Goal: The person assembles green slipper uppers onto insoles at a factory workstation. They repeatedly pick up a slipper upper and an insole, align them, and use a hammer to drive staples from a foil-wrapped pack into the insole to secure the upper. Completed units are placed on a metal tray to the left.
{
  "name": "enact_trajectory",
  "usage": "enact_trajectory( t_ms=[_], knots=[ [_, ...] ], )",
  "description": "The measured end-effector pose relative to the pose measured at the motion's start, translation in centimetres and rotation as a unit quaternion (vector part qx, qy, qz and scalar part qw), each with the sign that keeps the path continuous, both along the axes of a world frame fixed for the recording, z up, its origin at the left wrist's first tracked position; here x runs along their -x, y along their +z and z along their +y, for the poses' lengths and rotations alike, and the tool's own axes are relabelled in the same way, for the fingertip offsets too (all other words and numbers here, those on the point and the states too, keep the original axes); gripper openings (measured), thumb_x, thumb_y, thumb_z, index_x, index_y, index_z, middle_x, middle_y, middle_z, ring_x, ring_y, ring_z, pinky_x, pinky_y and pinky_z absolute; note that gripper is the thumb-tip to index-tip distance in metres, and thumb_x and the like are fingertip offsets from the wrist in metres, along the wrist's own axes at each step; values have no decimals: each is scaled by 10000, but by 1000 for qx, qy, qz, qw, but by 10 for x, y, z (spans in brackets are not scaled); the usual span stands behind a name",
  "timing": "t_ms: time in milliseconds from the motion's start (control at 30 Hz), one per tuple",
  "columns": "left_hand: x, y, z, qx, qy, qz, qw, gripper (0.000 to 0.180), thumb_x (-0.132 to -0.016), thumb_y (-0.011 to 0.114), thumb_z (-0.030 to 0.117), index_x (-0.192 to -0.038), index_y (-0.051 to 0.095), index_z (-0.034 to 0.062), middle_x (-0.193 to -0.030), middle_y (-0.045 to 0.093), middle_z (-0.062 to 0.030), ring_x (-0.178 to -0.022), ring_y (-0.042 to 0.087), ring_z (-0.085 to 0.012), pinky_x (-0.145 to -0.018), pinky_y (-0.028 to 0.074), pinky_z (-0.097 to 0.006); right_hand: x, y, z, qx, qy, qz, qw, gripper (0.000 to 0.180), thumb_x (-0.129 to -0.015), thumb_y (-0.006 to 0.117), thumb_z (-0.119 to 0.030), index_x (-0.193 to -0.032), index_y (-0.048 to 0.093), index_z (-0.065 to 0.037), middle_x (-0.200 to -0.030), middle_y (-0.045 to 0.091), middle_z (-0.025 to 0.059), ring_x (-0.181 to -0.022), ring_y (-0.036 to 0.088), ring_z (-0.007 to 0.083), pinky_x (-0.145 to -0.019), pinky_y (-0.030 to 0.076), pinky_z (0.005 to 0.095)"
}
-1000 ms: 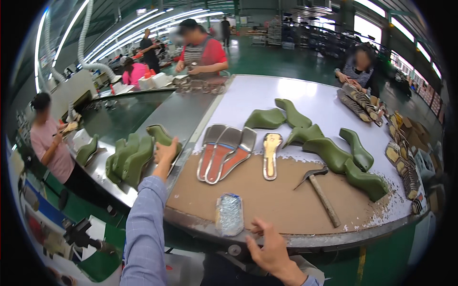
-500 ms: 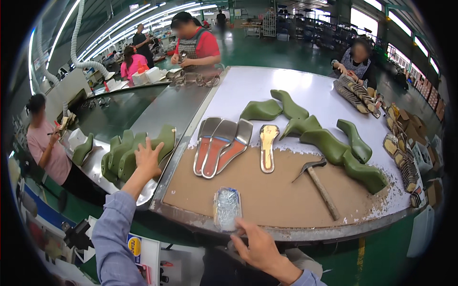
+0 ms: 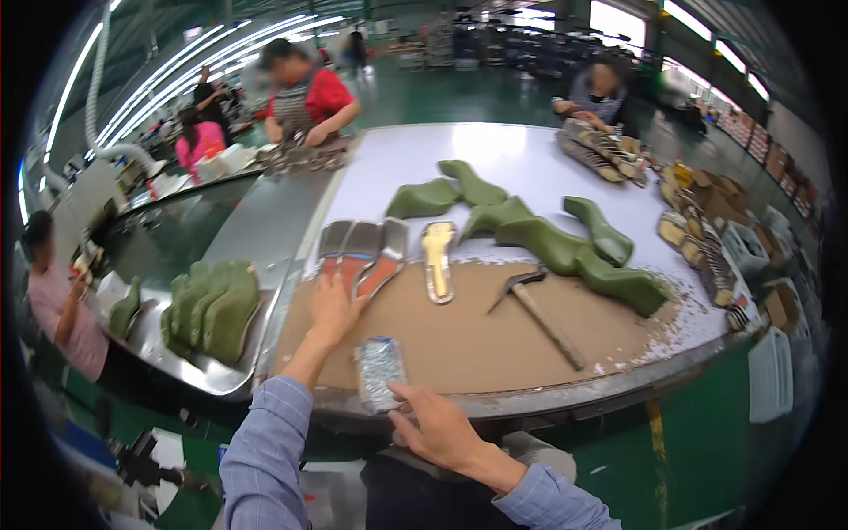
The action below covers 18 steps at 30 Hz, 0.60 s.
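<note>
At the far left a co-worker in a pink shirt (image 3: 66, 309) stands behind a metal tray (image 3: 234, 382), where several green shoe lasts (image 3: 212, 309) are packed side by side, probably so that they nest and save room. Next comes the desk (image 3: 477, 362). On its left part lie three insoles (image 3: 364, 238), grey at the top and reddish below, fanned and overlapping, perhaps so each can be picked out singly. The left hand (image 3: 334, 305) is over their lower ends, its grip loosely spread with the thumb out to the side; whether the fingertips press on them I cannot tell. A silvery, clear-wrapped packet (image 3: 380, 371) lies near the front edge, within easy reach. The right hand (image 3: 437, 428) is at its lower right corner, grip partly open, thumb and forefinger apart, with nothing held between them. Beyond, a yellow-topped insole (image 3: 439, 261) lies alone, seemingly set apart from the fan. The hammer (image 3: 541, 320) has its handle toward the person (handy for grabbing). Behind it, more green lasts (image 3: 548, 243) sprawl loosely, and stacked insoles (image 3: 707, 252) line the right edge, likely to leave the middle free.
</note>
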<state>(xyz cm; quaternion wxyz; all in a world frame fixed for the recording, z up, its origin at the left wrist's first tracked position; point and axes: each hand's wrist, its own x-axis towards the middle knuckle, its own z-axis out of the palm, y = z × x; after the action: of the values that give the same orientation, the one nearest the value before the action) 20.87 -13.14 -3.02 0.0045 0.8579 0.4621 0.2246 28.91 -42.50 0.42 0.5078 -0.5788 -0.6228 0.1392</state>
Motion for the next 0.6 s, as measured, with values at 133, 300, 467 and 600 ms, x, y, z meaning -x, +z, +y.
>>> enact_trajectory(
  t_ms=[133,300,467,600],
  knots=[
    [-9,-19,39,43,-3,-25,999,589,-707,806,350,-1140,662,-22,-1028,689,-231,-963,668,-394,-841,537,-474,-68,9,-8,0,-121,-69,990,441,-879,716,-96,-1289,567,-34,-1071,670,183,-947,686,326,-829,548,415],
    [13,-32,74,187,14,-171,967,645,-658,735,334,-1170,690,-56,-1057,732,-255,-916,723,-313,-798,562,-394,-218,10,1,-16,-315,-203,927,459,-853,731,-164,-1265,574,-34,-1177,631,196,-1108,609,372,-957,494,452],
    [58,-10,67,374,-34,-486,789,136,-810,681,159,-910,628,84,-660,559,22,-561,563,-89,-528,450,-247,-364,4,-67,69,-556,-370,741,569,-793,758,-273,-1295,580,-71,-1267,590,175,-1196,547,356,-996,446,489],
    [55,23,19,401,-77,-575,709,212,-962,653,269,-941,619,60,-661,583,-6,-555,576,-101,-521,491,-248,-408,2,-136,162,-509,-150,832,502,-815,787,-361,-1207,671,-70,-1129,695,189,-1074,649,363,-940,501,459]
  ],
)
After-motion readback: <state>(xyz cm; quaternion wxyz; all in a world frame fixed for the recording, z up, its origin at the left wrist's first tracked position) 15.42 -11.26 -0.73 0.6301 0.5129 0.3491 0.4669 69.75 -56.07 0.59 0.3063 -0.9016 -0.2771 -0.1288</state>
